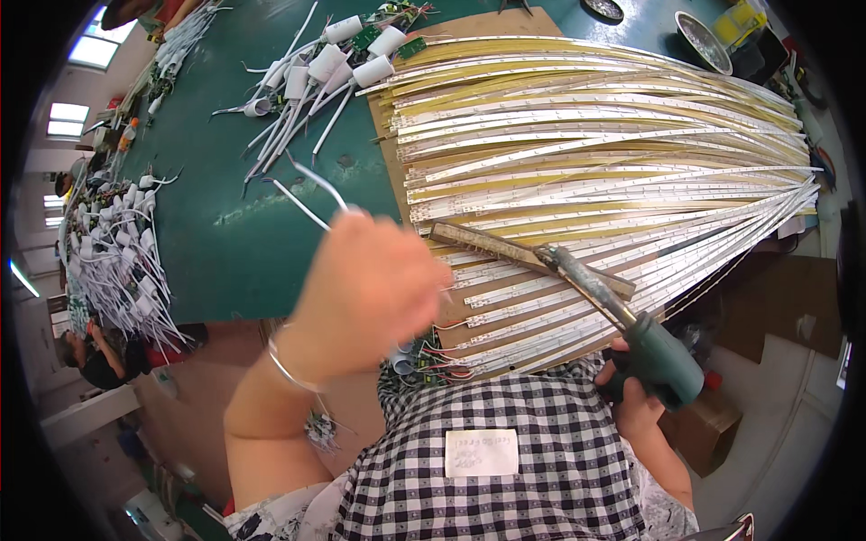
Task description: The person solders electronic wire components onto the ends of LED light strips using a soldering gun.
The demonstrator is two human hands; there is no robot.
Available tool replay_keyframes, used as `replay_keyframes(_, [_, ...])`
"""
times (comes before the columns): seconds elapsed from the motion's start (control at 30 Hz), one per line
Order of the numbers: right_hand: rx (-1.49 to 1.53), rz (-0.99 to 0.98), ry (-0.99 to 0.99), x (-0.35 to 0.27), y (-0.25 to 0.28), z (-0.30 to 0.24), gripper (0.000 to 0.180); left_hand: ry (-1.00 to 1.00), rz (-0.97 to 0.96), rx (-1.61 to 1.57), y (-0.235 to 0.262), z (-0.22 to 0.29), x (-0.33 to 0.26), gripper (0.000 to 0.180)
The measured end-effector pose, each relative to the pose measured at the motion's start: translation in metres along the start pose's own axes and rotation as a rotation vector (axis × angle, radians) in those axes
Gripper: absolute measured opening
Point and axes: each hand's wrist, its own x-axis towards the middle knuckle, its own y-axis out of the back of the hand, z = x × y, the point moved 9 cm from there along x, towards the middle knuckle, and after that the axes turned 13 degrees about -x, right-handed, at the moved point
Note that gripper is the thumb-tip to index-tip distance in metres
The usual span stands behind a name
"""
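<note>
My left hand (365,288) is raised over the near edge of the bench (244,234), fingers curled shut around a pair of thin white wires (307,194) that stick up and away from my knuckles. My right hand (636,397) is closed on the green handle of the soldering iron (622,316), whose dark tip points up-left and ends just over a narrow brown bar (523,257) lying across the strips (613,171).

The iron is what I worry about most. Its tip hangs right above the fanned white and yellow strips, and I judge that a small dip would scorch one or the bar beneath. The wires in my left hand are loose and springy; if they swing right they could meet the hot tip. My left hand looks blurred, so I cannot tell how firmly the wires are pinched, and they may slip.

Room is tight on the right: the strips cover the brown board (383,153) from the far side down to my checked apron (505,451), and a cluster of small parts and red wires (428,361) sits just at my front. On the left the green top is bare between the strips and the heap of white leads (126,261). Farther up lie white capped tubes (325,68) with cables, well apart from both hands. Beyond the bench's right edge are cardboard boxes (776,298).
</note>
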Motion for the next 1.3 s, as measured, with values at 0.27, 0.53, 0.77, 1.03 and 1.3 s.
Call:
replay_keyframes(0.27, [-0.171, -0.248, -0.005, -0.009, -0.013, 0.009, 0.058, 0.032, 0.185, 0.286, -0.051, 0.011, -0.046, 0.02])
replay_keyframes(0.53, [-0.267, -0.266, 0.059, -0.009, -0.009, 0.005, 0.02, 0.025, 0.219, 0.246, -0.054, 0.007, -0.049, 0.019])
replay_keyframes(0.77, [-0.442, -0.255, 0.247, -0.004, -0.011, -0.012, 0.023, 0.039, 0.223, 0.233, -0.055, 0.006, -0.049, 0.019])
replay_keyframes(1.03, [-0.326, -0.312, 0.156, 0.002, -0.02, -0.014, 0.023, 0.125, 0.194, 0.142, -0.053, -0.001, -0.047, 0.012])
replay_keyframes(1.3, [-0.485, -0.295, 0.358, 0.008, -0.027, -0.039, 0.024, 0.132, 0.197, 0.147, -0.054, -0.003, -0.046, 0.021])
